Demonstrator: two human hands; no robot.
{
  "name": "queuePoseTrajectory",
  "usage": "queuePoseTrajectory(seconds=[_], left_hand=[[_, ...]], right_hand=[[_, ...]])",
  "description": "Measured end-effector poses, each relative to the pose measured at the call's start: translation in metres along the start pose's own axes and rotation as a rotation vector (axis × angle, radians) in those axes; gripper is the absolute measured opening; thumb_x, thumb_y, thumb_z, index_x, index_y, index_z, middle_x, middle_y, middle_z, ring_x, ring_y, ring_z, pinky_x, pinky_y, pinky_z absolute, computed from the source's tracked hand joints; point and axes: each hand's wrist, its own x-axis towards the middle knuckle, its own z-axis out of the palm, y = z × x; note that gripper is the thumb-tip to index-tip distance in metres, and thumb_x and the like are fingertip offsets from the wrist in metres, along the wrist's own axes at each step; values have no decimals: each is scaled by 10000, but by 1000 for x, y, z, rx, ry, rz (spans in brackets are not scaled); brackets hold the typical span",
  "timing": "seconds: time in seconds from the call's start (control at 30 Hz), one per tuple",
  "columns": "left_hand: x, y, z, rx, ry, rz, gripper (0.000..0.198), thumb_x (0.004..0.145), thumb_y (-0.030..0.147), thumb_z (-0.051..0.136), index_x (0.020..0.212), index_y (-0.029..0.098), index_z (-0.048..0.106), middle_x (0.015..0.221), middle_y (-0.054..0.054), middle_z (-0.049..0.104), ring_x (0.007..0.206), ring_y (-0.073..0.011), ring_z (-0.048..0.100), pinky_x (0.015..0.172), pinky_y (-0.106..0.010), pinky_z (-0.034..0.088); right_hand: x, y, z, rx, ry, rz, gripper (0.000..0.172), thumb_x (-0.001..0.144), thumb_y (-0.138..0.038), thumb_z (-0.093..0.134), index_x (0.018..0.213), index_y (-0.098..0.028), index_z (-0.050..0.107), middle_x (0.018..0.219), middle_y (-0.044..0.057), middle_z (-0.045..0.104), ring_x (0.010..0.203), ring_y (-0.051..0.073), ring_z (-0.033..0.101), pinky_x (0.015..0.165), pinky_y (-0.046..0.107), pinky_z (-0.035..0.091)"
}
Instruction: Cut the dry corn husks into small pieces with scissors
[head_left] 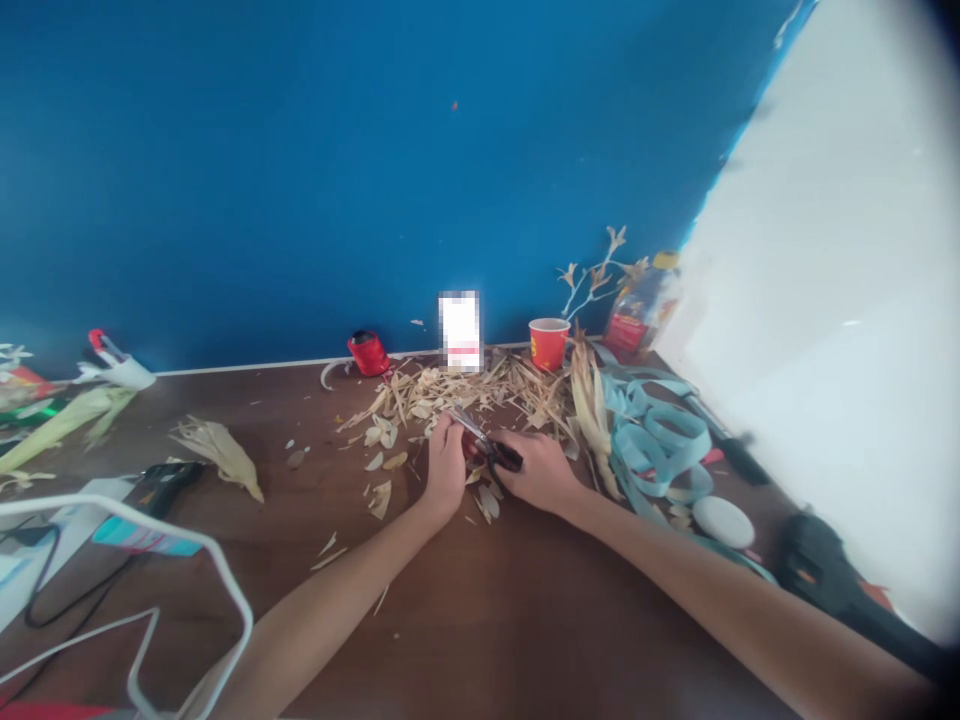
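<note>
My right hand (541,470) is closed around the dark handles of a pair of scissors (480,443), whose blades point up and left toward my left hand. My left hand (445,466) is curled in a pinch just left of the blades; what it holds is too small to make out, likely a bit of dried husk. Both hands rest on the brown table (480,610). Just beyond them lies a heap of dried corn husk scraps (457,392), with cut petal-shaped pieces (381,464) scattered to the left.
A red paper cup (548,344) and a red spool (367,353) stand by the blue wall. Light blue ribbon (660,440) and a white disc (722,521) lie right. A black glue gun (825,570) sits far right. White wire frame (187,560) and husks (217,450) lie left.
</note>
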Motion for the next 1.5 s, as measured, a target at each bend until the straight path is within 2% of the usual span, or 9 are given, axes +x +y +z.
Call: queuePoseTrajectory(seconds=[0.67,1.0,1.5], left_hand=[[0,1,0,-7,41,-12,104,792,220,420,698,191,455,593,26,457,527,-104,412,506,-218,361],[2,-5,-2,-7,37,-11,108,787,220,409,688,193,442,593,25,458,534,-109,417,509,-228,360],[4,-4,0,-130,18,-57,116,757,223,413,646,188,408,572,34,450,510,-101,414,494,-229,350]], right_hand=[[0,0,-1,-12,-42,9,408,741,-268,570,1143,-247,639,966,31,719,852,199,659,731,268,456],[-1,1,-1,-4,-50,15,417,740,-268,574,1150,-255,648,970,23,725,874,213,667,744,282,473],[-1,2,-1,14,-26,5,366,735,-282,586,1088,-262,680,891,21,735,819,210,675,710,274,467]])
